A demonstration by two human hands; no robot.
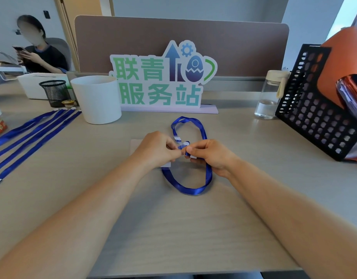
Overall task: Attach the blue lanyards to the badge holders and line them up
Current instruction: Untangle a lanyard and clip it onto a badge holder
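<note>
Centre frame: the left hand [157, 148] pinched the clear badge holder [174, 163], the right hand [210, 156] pinched the blue lanyard [193, 190] against it, fingers curled. Its loop lay on the desk [173, 234]. More lanyards [32, 135] lay lined up at the left edge.

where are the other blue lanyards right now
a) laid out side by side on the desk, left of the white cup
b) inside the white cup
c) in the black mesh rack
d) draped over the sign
a: the blue lanyards lie stretched out in a row, flat on the desk, to the left of the white cup.
</note>
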